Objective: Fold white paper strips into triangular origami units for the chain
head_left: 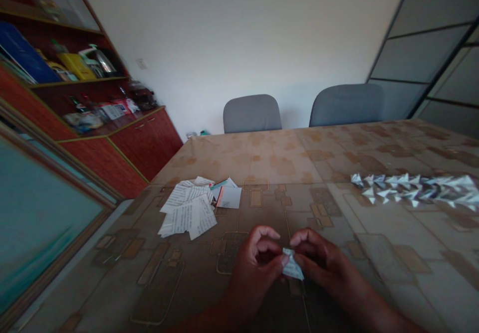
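A small folded piece of printed paper [292, 267] is held just above the table near its front edge. My left hand [258, 260] pinches its left side between thumb and curled fingers. On the other side, my right hand [324, 258] grips the same piece, with its thumb against the paper's upper right. Left of my hands lies a loose pile of printed paper pieces [190, 208], with a white and pink card [230, 197] at its right edge. Two rows of pointed folded paper shapes [415, 189] lie at the far right.
A patterned cloth covers the table [262, 158]. Behind it stand two grey chairs [252, 113], one further right [346, 104]. A red-brown cabinet [145, 146] with loaded shelves stands at the left. Grey panels [422, 54] are at the right.
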### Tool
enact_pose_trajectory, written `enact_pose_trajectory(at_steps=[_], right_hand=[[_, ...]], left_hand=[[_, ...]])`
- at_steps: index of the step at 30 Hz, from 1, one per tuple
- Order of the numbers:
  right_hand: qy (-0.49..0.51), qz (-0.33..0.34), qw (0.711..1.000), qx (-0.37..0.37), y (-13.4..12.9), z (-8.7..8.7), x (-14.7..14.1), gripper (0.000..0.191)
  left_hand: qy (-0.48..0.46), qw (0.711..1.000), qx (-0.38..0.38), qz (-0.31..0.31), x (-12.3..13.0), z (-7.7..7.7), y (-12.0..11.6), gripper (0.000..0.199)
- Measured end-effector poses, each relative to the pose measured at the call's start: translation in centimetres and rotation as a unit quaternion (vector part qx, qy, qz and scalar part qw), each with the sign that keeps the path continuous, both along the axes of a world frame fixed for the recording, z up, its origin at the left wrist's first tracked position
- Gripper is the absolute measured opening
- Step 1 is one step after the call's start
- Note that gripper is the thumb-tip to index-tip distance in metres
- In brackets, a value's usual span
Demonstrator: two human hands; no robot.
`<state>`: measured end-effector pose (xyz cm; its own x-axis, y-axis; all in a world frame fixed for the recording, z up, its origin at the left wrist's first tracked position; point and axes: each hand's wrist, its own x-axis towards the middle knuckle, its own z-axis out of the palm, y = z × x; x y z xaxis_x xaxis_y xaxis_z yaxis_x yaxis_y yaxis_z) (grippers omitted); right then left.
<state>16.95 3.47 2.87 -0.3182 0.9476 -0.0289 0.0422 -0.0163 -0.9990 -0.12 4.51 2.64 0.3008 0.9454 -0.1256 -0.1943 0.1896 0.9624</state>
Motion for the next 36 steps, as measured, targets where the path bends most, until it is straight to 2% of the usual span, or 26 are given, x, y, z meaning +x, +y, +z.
enact_pose_trajectory(at_steps=[2,5,8,10,12,14,15,17,20,23,26,30,33,36], right_hand=[[0.006,-0.009,1.000,-0.002,-0.1,-0.1,-0.1,0.029],[-0.050,0.005,0.999,0.015,-0.3,-0.2,0.0,0.035],[-0.108,0.018,0.994,0.020,-0.2,-0.1,0.3,0.038],[-0.137,0.026,0.990,0.030,0.0,0.0,0.8,0.036],[-0.178,0.034,0.982,0.053,0.2,0.1,1.5,0.032],[-0.236,0.032,0.967,0.090,0.4,0.1,2.2,0.027],[-0.271,0.031,0.956,0.110,0.4,0.1,2.5,0.025],[-0.339,0.038,0.929,0.141,0.4,0.2,2.8,0.023],[-0.414,0.068,0.893,0.162,0.2,0.3,2.7,0.022],[-0.448,0.089,0.871,0.180,0.1,0.3,2.2,0.020],[-0.460,0.090,0.860,0.201,0.0,0.0,1.9,0.018],[-0.468,0.061,0.856,0.212,-0.1,-0.4,1.8,0.012],[-0.462,0.037,0.861,0.207,-0.2,-0.5,1.8,0.013],[-0.442,0.035,0.868,0.222,-0.2,-0.6,1.9,0.018]], left_hand=[[0.004,0.999,0.023,0.028,0.0,0.0,-0.1,0.032],[0.036,0.996,0.054,0.069,-0.1,-0.1,-0.2,0.026],[0.074,0.992,0.084,0.063,-0.3,-0.3,-0.5,0.020],[0.127,0.981,0.140,0.038,-0.7,-0.1,-0.6,0.020],[0.205,0.944,0.258,0.004,-1.2,0.3,-0.5,0.028],[0.282,0.871,0.399,-0.049,-1.6,0.7,-0.3,0.033],[0.322,0.838,0.436,-0.065,-1.7,0.9,-0.2,0.033],[0.388,0.780,0.483,-0.091,-1.8,0.9,0.0,0.029],[0.437,0.719,0.532,-0.100,-1.4,0.4,0.2,0.015],[0.453,0.677,0.572,-0.092,-1.1,-0.1,0.1,0.005],[0.468,0.645,0.598,-0.088,-1.0,0.0,0.0,0.008],[0.477,0.621,0.616,-0.087,-1.0,-0.4,-0.1,0.018],[0.476,0.632,0.605,-0.092,-0.9,-1.0,-0.1,0.021],[0.477,0.655,0.578,-0.097,-1.0,-1.3,-0.2,0.014]])
